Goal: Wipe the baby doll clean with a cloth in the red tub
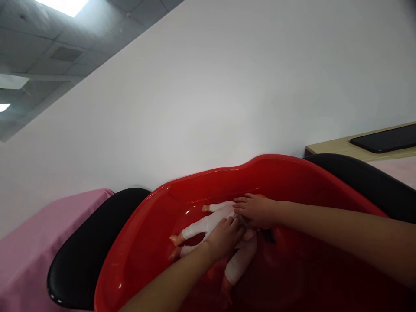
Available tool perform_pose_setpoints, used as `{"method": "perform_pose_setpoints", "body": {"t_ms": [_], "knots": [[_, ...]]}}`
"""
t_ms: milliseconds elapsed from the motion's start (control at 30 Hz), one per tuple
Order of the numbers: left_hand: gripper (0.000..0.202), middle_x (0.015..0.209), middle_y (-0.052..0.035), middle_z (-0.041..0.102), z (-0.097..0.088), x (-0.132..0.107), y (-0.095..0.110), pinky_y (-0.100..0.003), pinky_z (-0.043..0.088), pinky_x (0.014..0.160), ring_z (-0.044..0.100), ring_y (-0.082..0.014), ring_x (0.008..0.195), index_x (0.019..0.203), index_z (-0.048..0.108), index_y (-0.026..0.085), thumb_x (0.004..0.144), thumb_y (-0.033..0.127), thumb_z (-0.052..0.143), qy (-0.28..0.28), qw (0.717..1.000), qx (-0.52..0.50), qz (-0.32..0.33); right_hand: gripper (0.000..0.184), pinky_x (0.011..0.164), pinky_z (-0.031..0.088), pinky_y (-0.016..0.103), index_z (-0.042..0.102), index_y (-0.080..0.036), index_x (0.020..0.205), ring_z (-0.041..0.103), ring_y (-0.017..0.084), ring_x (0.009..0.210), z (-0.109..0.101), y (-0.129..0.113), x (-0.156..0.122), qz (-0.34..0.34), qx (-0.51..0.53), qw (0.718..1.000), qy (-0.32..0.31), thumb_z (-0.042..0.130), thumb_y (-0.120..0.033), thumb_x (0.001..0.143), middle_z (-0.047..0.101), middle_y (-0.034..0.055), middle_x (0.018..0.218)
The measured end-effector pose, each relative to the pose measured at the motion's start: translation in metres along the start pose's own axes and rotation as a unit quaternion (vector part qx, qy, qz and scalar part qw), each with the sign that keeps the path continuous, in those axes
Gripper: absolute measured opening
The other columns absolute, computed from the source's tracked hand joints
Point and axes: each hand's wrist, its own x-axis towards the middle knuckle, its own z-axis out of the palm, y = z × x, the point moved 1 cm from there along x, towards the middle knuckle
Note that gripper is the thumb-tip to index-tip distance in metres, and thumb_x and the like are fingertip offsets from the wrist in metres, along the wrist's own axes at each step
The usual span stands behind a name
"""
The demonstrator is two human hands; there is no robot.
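Two hands, left hand (224,237), right hand (255,211), fingers resting on doll (208,223), red tub (146,242).

Both hands rested on a white-clad doll (201,225) inside a red tub (208,180): the left hand (225,237) over its middle with fingers bent, the right hand (255,211) just beyond, fingers flat. The doll's limbs stretched left of the left hand, with a black pad (84,247) and a pink cloth (26,260) farther left

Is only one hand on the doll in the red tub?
No, the left hand and right hand both rest on the doll in the red tub.
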Motion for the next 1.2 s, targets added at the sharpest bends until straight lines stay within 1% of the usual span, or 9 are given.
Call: {"method": "perform_pose_setpoints", "body": {"t_ms": [133,333,533,633,733,833,1000,1067,1200], "knots": [[0.041,0.139,-0.0182,0.065,0.013,-0.027,-0.013,-0.046,0.049,0.096,0.060,-0.0345,0.116,0.139,0.061,0.018,0.105,0.039,0.051,-0.025,1.000,-0.014,0.011,0.076,0.125,0.032,0.072,0.052,-0.018,0.157,0.034,0.043,0.159,0.014,0.000,-0.002,0.017,0.024,0.999,-0.046,0.073,-0.043,0.088,0.046,0.0199,0.166],[0.042,0.137,-0.0182,0.064,0.031,-0.102,-0.040,-0.051,0.047,0.111,0.062,-0.0368,0.124,0.139,0.059,0.018,0.099,0.031,0.058,-0.109,0.994,-0.008,0.025,0.079,0.127,0.030,0.073,0.056,-0.021,0.154,0.034,0.043,0.159,0.022,0.005,0.001,0.015,0.029,0.999,-0.028,0.080,-0.044,0.082,0.045,0.0180,0.167],[0.063,0.157,-0.0210,0.052,0.037,-0.171,-0.072,-0.051,0.053,0.106,0.060,-0.0414,0.135,0.150,0.052,0.021,0.088,0.017,0.061,-0.277,0.958,-0.040,-0.059,0.078,0.125,0.029,0.074,0.053,-0.021,0.155,0.031,0.043,0.160,0.023,0.006,0.002,0.015,0.004,0.999,-0.043,0.077,-0.044,0.085,0.044,0.0172,0.168],[0.054,0.149,-0.0172,0.061,0.026,-0.184,-0.081,-0.048,0.055,0.101,0.067,-0.0385,0.125,0.141,0.059,0.021,0.087,0.016,0.057,-0.263,0.954,-0.085,-0.118,0.078,0.125,0.030,0.073,0.054,-0.022,0.155,0.032,0.043,0.160,0.023,0.007,0.001,0.021,0.002,0.999,-0.045,0.078,-0.041,0.083,0.045,0.0163,0.168],[0.040,0.140,-0.0082,0.067,0.006,-0.170,-0.075,-0.042,0.054,0.100,0.068,-0.0321,0.121,0.128,0.063,0.027,0.090,0.020,0.056,-0.170,0.957,-0.148,-0.182,0.076,0.123,0.033,0.073,0.056,-0.022,0.153,0.034,0.044,0.159,0.026,0.008,0.002,0.020,0.004,0.999,-0.027,0.078,-0.041,0.083,0.047,0.0159,0.167],[0.028,0.132,-0.0074,0.070,-0.013,-0.130,-0.052,-0.037,0.054,0.093,0.070,-0.0280,0.112,0.118,0.062,0.024,0.091,0.024,0.055,-0.097,0.952,-0.181,-0.228,0.076,0.123,0.037,0.070,0.059,-0.024,0.151,0.038,0.043,0.157,0.035,0.011,0.002,0.019,0.009,1.000,0.005,0.081,-0.040,0.080,0.051,0.0141,0.164],[0.031,0.126,-0.0129,0.071,-0.028,-0.037,0.002,-0.041,0.054,0.094,0.067,-0.0308,0.114,0.120,0.064,0.018,0.096,0.037,0.058,-0.045,0.972,-0.179,-0.148,0.064,0.123,0.035,0.066,0.061,-0.024,0.149,0.035,0.039,0.159,0.050,0.017,0.002,0.012,-0.037,0.997,0.061,0.069,-0.039,0.088,0.048,0.0145,0.166],[0.031,0.129,-0.0155,0.070,-0.027,-0.010,0.014,-0.042,0.052,0.098,0.064,-0.0321,0.119,0.124,0.064,0.017,0.099,0.030,0.053,-0.020,0.981,-0.152,-0.121,0.063,0.123,0.034,0.066,0.060,-0.023,0.149,0.036,0.039,0.158,0.052,0.018,0.001,0.006,-0.054,0.996,0.069,0.067,-0.039,0.089,0.048,0.0154,0.166],[0.033,0.129,-0.0170,0.069,-0.009,-0.005,0.010,-0.044,0.052,0.096,0.063,-0.0341,0.118,0.128,0.064,0.018,0.101,0.032,0.051,-0.032,0.992,-0.102,-0.072,0.064,0.124,0.033,0.066,0.060,-0.022,0.149,0.037,0.039,0.158,0.052,0.019,0.001,-0.001,-0.058,0.996,0.073,0.069,-0.040,0.087,0.049,0.0166,0.165]]}}
